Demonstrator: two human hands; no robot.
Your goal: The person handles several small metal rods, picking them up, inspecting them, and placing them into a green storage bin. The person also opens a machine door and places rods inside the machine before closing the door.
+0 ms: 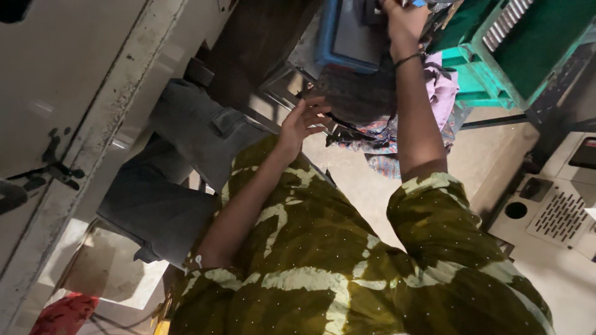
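The view is tilted sharply, looking down past the person's olive-green tie-dyed garment with pale streaks (323, 273) toward a cluttered corner. The left hand (301, 124) hangs with its fingers loosely spread and half curled, closed on nothing; its fingertips lie at the near edge of a heap of dark and multicoloured patterned cloth (366, 124), touching or just short of it, which one cannot be told. The right hand (403, 22), with a thin dark band at the wrist, reaches further up to the top edge of the picture, where it meets a dark object beside a blue plastic crate (338, 37); the fingers are partly cut off by the frame, so whether they grip anything cannot be told. Just beyond the right forearm stands a green plastic crate with a ribbed white insert (528, 56), and a pale lilac cloth (444, 93) hangs below it. A grey folded fabric piece (186, 161) lies to the left, along a scuffed cream panel (68, 93). To handle the cloth heap well, it seems wise to steady the crates with the upper hand while the lower hand takes a full pinch of fabric rather than a loose edge, since the pile looks liable to slide.
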